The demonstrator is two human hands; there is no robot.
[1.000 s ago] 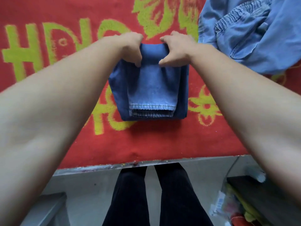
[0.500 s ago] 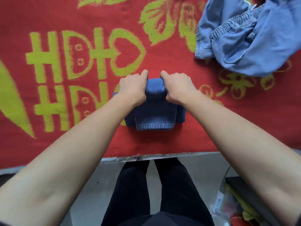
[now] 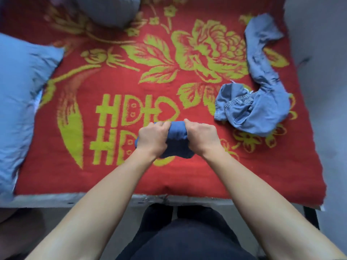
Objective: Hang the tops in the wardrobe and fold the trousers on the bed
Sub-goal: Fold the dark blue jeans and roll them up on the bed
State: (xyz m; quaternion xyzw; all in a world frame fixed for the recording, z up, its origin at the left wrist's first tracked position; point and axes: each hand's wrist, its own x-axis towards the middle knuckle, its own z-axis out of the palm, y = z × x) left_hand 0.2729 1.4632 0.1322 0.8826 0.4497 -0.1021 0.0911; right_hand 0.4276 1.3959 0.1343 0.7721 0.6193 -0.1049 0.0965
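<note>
A pair of dark blue jeans [image 3: 177, 141], folded into a small thick bundle, sits on the red blanket [image 3: 112, 175] near the bed's front edge. My left hand [image 3: 153, 138] grips the bundle's left side with curled fingers. My right hand [image 3: 201, 137] grips its right side the same way. Only a strip of the denim shows between the two hands. A pair of light blue trousers [image 3: 257, 107] with an elastic waistband lies crumpled and unfolded to the right, one leg trailing toward the far right corner.
A light blue pillow [image 3: 18, 102] lies along the bed's left side. A grey rounded bundle [image 3: 109, 10] sits at the far edge. The bed's metal front rail [image 3: 75, 198] runs just before my legs. A grey wall stands to the right.
The jeans were folded over once more into a smaller, thicker bundle under both hands. The view pulled back and now takes in the whole bed.
</note>
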